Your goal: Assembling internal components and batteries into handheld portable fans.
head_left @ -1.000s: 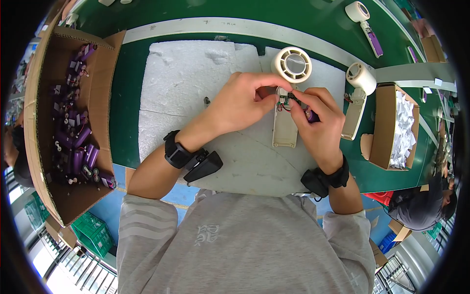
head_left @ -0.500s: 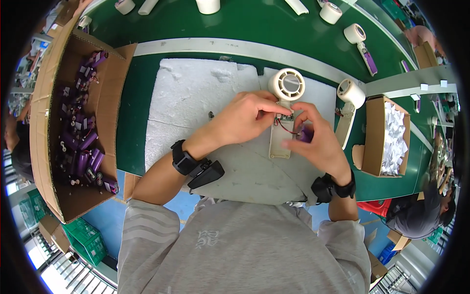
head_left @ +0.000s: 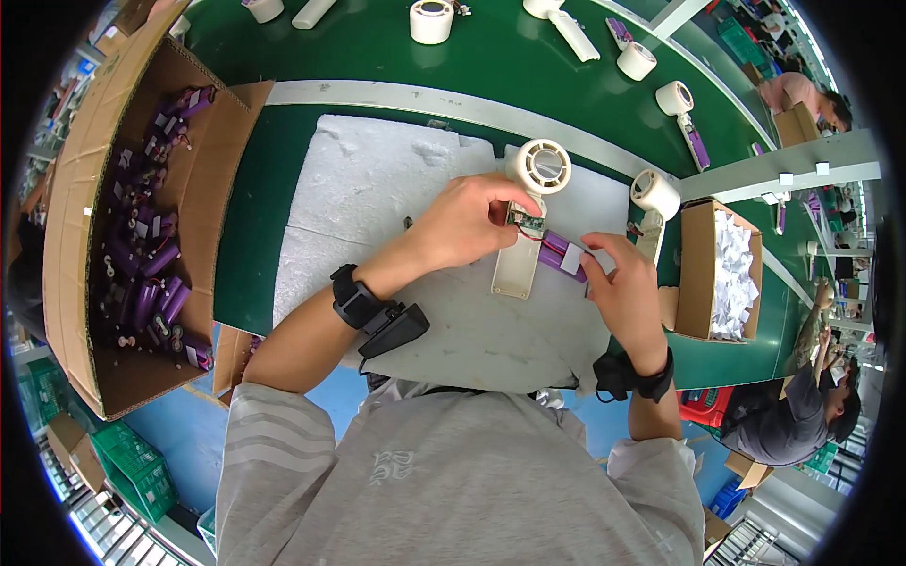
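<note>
A white handheld fan with a round head point(head_left: 526, 154) lies on the foam pad. Its handle shell point(head_left: 514, 272) is uncovered, with a small green circuit board point(head_left: 527, 223) near the neck. My left hand point(head_left: 467, 222) grips the fan at that neck, thumb and fingers around the board's end. Thin red and dark wires run from the board to a purple battery point(head_left: 553, 247), which lies slanted just right of the handle. A white square tab point(head_left: 572, 258) sits on the battery. My right hand point(head_left: 625, 292) pinches the battery's far right end between thumb and forefinger.
At left stands a large cardboard box point(head_left: 90, 236) of purple batteries. A smaller carton point(head_left: 696, 274) of white paper pieces is at right, beside another fan point(head_left: 653, 195). White foam point(head_left: 368, 170) covers the work area. More fan parts lie on the green surface point(head_left: 377, 47) beyond a pale rail.
My right hand has moved away from the board, and the battery now lies in plain sight beside the handle. My left hand stays at the fan's neck. The whole view has shifted slightly.
</note>
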Demonstrator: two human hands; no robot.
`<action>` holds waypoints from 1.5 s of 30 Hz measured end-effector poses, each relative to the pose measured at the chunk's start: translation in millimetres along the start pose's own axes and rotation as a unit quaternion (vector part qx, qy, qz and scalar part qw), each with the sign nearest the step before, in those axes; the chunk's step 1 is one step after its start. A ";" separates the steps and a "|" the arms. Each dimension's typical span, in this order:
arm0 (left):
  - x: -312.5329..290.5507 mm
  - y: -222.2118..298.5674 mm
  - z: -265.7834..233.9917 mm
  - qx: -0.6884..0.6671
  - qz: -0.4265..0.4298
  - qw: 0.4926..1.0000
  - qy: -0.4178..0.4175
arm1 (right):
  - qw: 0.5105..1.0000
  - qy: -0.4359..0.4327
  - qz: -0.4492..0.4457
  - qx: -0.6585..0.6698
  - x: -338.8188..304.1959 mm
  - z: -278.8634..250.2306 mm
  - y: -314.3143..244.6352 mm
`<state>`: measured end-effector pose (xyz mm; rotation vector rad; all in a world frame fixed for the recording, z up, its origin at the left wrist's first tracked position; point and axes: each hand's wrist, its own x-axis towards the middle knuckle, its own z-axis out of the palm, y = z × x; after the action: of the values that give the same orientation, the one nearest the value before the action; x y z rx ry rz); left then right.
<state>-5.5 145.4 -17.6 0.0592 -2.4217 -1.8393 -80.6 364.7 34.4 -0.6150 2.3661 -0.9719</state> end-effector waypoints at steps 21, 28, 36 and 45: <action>-1.3 -5.4 12.3 0.039 0.074 0.996 0.037 | 0.890 0.053 -0.281 -0.356 -5.7 23.2 -10.1; -3.5 -0.2 8.9 0.045 0.073 0.996 0.032 | 0.932 0.069 -0.240 -0.263 0.6 13.1 -8.5; -5.6 2.6 6.9 0.050 0.056 0.997 0.015 | 0.941 0.097 -0.256 -0.197 -2.0 15.9 -2.6; -4.1 2.9 3.9 0.063 0.062 0.996 0.005 | 0.903 0.117 -0.302 -0.282 -2.7 22.3 -1.6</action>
<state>-1.7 150.3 -16.2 -0.0704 -2.4705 -1.6305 -64.8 353.8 22.6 -1.6055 2.7440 -0.5811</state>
